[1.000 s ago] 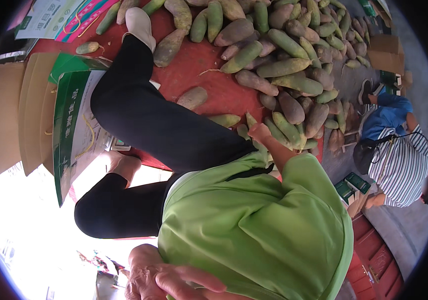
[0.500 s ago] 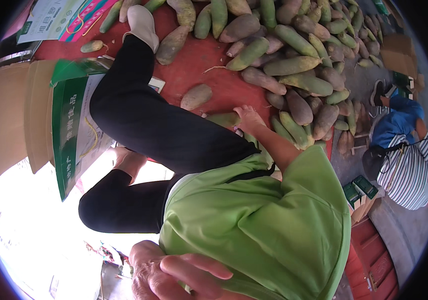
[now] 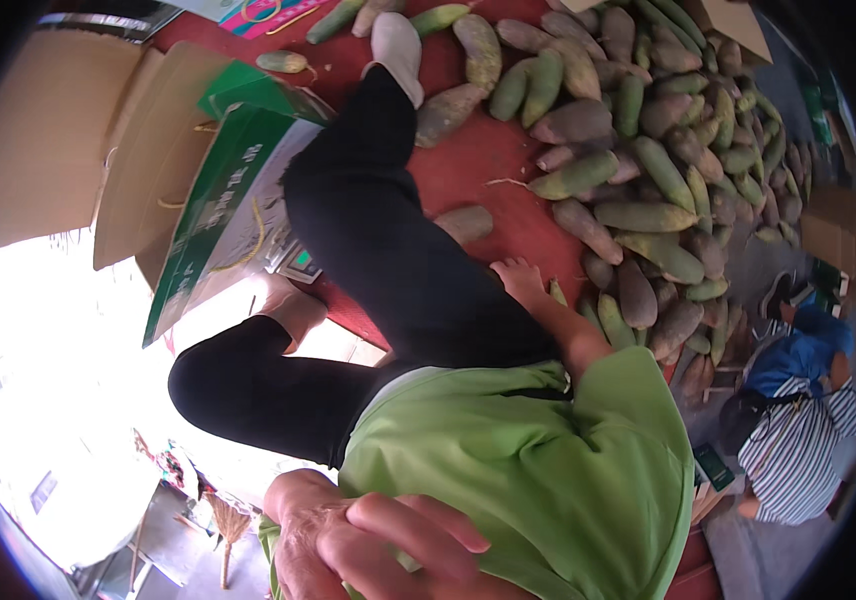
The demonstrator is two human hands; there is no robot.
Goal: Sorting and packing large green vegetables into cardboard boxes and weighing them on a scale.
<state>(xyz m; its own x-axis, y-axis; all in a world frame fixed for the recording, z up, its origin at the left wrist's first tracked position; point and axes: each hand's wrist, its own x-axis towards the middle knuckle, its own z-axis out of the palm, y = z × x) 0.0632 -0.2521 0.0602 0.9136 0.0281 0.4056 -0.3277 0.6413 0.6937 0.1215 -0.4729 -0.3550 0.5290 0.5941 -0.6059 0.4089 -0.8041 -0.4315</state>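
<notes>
My right hand rests low beside my right thigh on the red ground sheet, its fingers spread. My leg hides what lies just past the fingertips. A greenish tip of a radish shows by the wrist. Beyond the thigh lies one greyish-purple radish, partly covered by the leg. A large heap of green and purplish long radishes spreads ahead and to the right of this hand. Close to the camera, my left hand hangs before my green shirt with loosely bent fingers apart and nothing visible in them.
An open cardboard carton and a green-and-white gift box stand left of my legs. A small scale sits by the gift box. A person in a striped top crouches at the right. A straw broom shows at lower left.
The view has shifted, so the heap and boxes sit further right. The green radish that was at my right hand's fingers is out of sight now. My left hand keeps its place.
</notes>
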